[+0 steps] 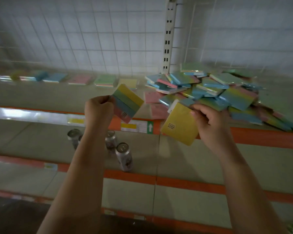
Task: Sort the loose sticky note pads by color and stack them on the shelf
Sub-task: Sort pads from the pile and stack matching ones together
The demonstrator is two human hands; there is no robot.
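The top shelf (41,97) is a pale grey-green board with an orange front edge that carries a clear price strip, a yellow label and a green tag with a white arrow. Behind it stands a white wire-grid back panel (91,39), split by a slotted white upright (167,36).

Along the shelf's back edge, from the left end toward the middle, sits a row of sorted pads (71,78): blue, pink, a multicolour one and a yellow one, side by side and blurred. On the right half of the same shelf lies a loose heap of pads (218,92), mostly blue, pink and rainbow-striped, tilted and overlapping, spreading out to the front edge at the right.

The left hand (98,108) is raised in front of the shelf's front edge, near its middle, fingers curled tight around the lower corner of a striped pad (128,103), banded yellow, green, blue and pink, and held tilted in the air. The right hand (208,120) pinches a yellow pad (179,125) by its right side, thumb on the face, just beside the near edge of the heap; that pad too is clear of the shelf.

Below, a second shelf (24,139) of the same colour holds several silver cans (123,156) standing upright toward its middle. Further orange-edged shelves step down beneath it, and dark floor shows at the bottom left.
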